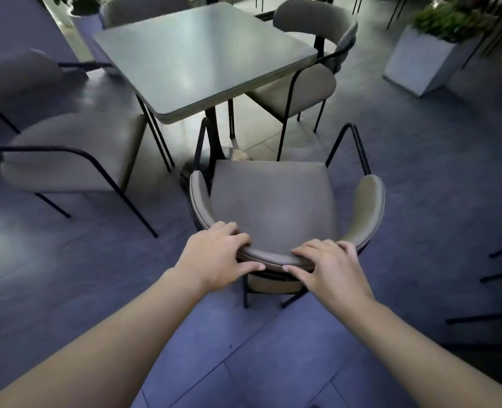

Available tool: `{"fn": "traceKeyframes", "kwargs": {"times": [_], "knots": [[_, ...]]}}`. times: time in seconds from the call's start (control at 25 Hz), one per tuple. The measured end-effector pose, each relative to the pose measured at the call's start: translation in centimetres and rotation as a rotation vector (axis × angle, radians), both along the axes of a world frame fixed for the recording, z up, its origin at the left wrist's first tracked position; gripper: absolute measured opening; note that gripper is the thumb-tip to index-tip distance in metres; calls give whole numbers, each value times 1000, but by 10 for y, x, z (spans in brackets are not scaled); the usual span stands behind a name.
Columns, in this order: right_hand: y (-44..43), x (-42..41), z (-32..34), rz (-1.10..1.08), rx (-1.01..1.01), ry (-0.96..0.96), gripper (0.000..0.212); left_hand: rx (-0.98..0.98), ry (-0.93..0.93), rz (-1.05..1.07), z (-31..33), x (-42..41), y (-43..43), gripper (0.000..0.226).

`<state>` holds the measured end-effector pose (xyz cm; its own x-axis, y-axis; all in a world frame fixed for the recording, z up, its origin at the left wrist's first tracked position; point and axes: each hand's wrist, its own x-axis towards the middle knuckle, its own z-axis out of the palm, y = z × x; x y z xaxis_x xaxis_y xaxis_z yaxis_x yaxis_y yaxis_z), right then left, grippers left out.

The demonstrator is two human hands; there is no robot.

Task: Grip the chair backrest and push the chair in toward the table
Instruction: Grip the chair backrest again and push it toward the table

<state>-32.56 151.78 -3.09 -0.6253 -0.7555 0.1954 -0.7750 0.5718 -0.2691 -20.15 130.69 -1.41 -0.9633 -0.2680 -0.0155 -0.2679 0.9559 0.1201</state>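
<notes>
L hand (pixel 214 256) + R hand (pixel 330 267) curled round 1 chair backrest (pixel 273 257); 1 table (pixel 199 54), 3 more chairs (pixel 76 148) round it.

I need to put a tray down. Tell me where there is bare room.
The table top is bare, between the left chair and the right chair. The seat is free, ringed by the backrest that the left hand and right hand grip. Crowded: legs around the table's post.
</notes>
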Motion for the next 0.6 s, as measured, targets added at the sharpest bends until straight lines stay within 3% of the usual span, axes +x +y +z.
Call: {"fn": "traceKeyframes", "kwargs": {"times": [0.28,0.6], "knots": [[-3,-14,4,75,91,21,42,-103,170,40,-9,-8,7,60],[16,-65,5,268,118,25,47,-133,152,123,-7,-33,43,57]]}}
